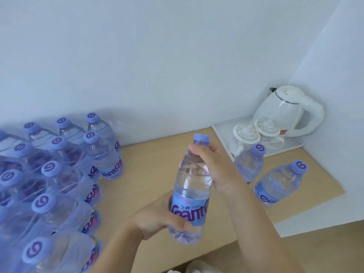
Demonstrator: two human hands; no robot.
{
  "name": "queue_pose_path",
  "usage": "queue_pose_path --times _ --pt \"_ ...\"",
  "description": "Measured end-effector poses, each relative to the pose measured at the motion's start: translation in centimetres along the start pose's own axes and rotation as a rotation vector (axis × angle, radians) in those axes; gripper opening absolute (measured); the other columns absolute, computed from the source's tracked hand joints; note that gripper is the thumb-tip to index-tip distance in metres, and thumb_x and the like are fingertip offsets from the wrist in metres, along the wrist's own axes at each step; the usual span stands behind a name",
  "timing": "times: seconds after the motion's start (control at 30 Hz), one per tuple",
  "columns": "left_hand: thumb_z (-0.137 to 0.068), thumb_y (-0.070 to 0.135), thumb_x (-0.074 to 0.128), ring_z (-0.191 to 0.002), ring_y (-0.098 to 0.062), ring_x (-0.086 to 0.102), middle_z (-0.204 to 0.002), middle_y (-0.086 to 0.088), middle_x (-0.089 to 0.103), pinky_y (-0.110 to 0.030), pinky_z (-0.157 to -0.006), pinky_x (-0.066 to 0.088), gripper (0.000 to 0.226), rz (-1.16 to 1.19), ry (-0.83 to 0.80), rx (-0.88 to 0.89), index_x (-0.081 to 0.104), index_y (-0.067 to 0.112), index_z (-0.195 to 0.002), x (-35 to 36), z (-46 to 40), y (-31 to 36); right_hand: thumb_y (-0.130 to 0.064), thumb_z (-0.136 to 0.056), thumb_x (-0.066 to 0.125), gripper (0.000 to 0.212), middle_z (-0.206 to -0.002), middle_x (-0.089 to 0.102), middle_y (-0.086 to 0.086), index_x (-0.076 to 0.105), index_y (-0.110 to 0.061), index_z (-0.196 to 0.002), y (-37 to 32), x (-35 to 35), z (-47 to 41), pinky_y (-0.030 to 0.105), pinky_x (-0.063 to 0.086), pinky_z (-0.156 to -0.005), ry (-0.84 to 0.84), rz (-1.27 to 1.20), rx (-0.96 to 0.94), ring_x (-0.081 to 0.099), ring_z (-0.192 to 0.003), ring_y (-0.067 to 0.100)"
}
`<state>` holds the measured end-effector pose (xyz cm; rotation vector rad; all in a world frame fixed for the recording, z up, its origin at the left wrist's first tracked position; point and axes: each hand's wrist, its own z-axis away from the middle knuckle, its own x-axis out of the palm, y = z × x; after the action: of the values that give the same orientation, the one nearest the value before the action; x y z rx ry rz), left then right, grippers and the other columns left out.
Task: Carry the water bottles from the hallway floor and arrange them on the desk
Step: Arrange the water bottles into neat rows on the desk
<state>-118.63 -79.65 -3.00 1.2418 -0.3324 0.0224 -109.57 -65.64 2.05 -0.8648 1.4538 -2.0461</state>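
At frame centre, the left hand (159, 219) grips the label and the right hand (214, 166) the shoulder of a water bottle (190, 192) above the bench (149, 168); best set upright beside the two standing bottles (266, 174) at right.

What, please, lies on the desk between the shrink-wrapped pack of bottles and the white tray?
In the head view, bare desk lies between the pack and the tray; the held bottle hangs above it.

Clear bottle (190, 186) with lilac cap and blue label; white kettle (285, 111); tan desk (153, 164).
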Motion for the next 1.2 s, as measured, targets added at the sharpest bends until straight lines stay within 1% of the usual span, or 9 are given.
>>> queue_pose_path --times 0.13,0.23,0.37,0.47,0.53,0.77,0.9,1.0,1.2 --pt "-0.054 0.006 0.078 -0.073 -0.011 0.064 -0.080 0.004 0.069 -0.021 -0.064 0.049 0.055 -0.097 0.469 -0.003 0.056 0.014 -0.105 -0.2 1.4 -1.7 -0.029 -0.078 0.068 0.018 -0.062 0.065 -0.004 0.061 -0.021 -0.063 0.5 2.9 -1.8 0.022 0.047 -0.059 0.182 0.175 -0.104 0.062 -0.060 0.010" --pt "-0.046 0.010 0.080 -0.075 -0.011 0.067 -0.082 0.003 0.071 -0.022 -0.065 0.051 0.065 -0.038 0.573 -0.004 0.057 0.013 -0.106 -0.6 2.8 -2.7 -0.046 -0.075 0.069 0.026 -0.073 0.069 -0.005 0.061 -0.021 -0.076 0.4 4.4 -2.5 0.027 0.047 -0.068 -0.023 0.386 -0.066 0.066 -0.072 0.012" --pt "-0.046 0.008 0.078 -0.075 -0.012 0.065 -0.081 0.001 0.070 -0.026 -0.067 0.052 0.064 -0.026 0.662 -0.002 0.057 0.009 -0.106 -2.0 5.3 -3.2 -0.067 -0.050 0.072 0.069 -0.096 0.066 -0.011 0.055 -0.029 -0.104 0.3 6.4 -2.9 0.032 0.052 -0.081 -0.157 0.662 0.017 0.064 -0.091 0.008" --pt "-0.045 0.010 0.077 -0.076 -0.012 0.064 -0.082 0.001 0.069 -0.026 -0.068 0.052 0.065 -0.009 0.700 -0.012 0.057 0.007 -0.107 -2.7 6.6 -3.8 -0.056 -0.058 0.077 0.043 -0.089 0.068 -0.012 0.059 -0.031 -0.089 0.8 8.1 -3.0 0.036 0.054 -0.082 -0.171 0.685 -0.009 0.065 -0.085 0.007" --pt "-0.046 0.011 0.078 -0.079 -0.012 0.064 -0.085 0.000 0.069 -0.026 -0.070 0.053 0.066 0.009 0.740 -0.044 0.057 0.009 -0.109 -3.0 7.1 -4.4 -0.055 -0.059 0.076 0.044 -0.092 0.068 -0.012 0.059 -0.031 -0.092 1.5 9.5 -3.3 0.037 0.054 -0.083 -0.175 0.701 -0.035 0.065 -0.086 0.007" --pt "-0.070 0.005 0.071 -0.080 -0.006 0.058 -0.093 0.009 0.061 -0.023 -0.066 0.048 0.054 0.102 1.339 -0.138 0.048 0.023 -0.115 -3.5 6.3 -7.2 -0.056 -0.062 0.078 0.068 -0.103 0.061 -0.008 0.046 -0.022 -0.112 3.9 14.2 -5.1 0.037 0.050 -0.084 -0.168 0.823 -0.153 0.060 -0.097 0.015" --pt "-0.075 0.012 0.063 -0.082 -0.015 0.058 -0.109 0.001 0.055 -0.023 -0.060 0.043 0.058 -0.011 1.394 -0.188 0.040 0.023 -0.128 -3.9 5.5 -8.0 -0.058 -0.062 0.077 0.069 -0.110 0.058 -0.005 0.043 -0.020 -0.109 5.5 16.3 -6.2 0.033 0.045 -0.076 -0.148 0.881 -0.202 0.057 -0.100 0.019" --pt "-0.083 0.014 0.062 -0.068 0.000 0.046 -0.087 0.012 0.048 -0.014 -0.047 0.037 0.057 0.112 1.391 -0.209 0.039 0.017 -0.135 -4.3 4.7 -8.2 -0.056 -0.063 0.077 0.071 -0.111 0.058 -0.003 0.043 -0.017 -0.111 6.9 17.4 -6.4 0.035 0.046 -0.076 -0.138 0.921 -0.248 0.057 -0.101 0.022" --pt "-0.084 0.011 0.054 -0.072 -0.003 0.050 -0.089 0.010 0.052 -0.021 -0.055 0.036 0.050 0.156 1.342 -0.189 0.043 0.018 -0.132 -5.5 4.3 -8.3 -0.055 -0.063 0.079 0.074 -0.113 0.056 0.000 0.042 -0.014 -0.113 8.5 18.4 -7.0 0.030 0.038 -0.067 -0.151 0.991 -0.243 0.057 -0.099 0.023"
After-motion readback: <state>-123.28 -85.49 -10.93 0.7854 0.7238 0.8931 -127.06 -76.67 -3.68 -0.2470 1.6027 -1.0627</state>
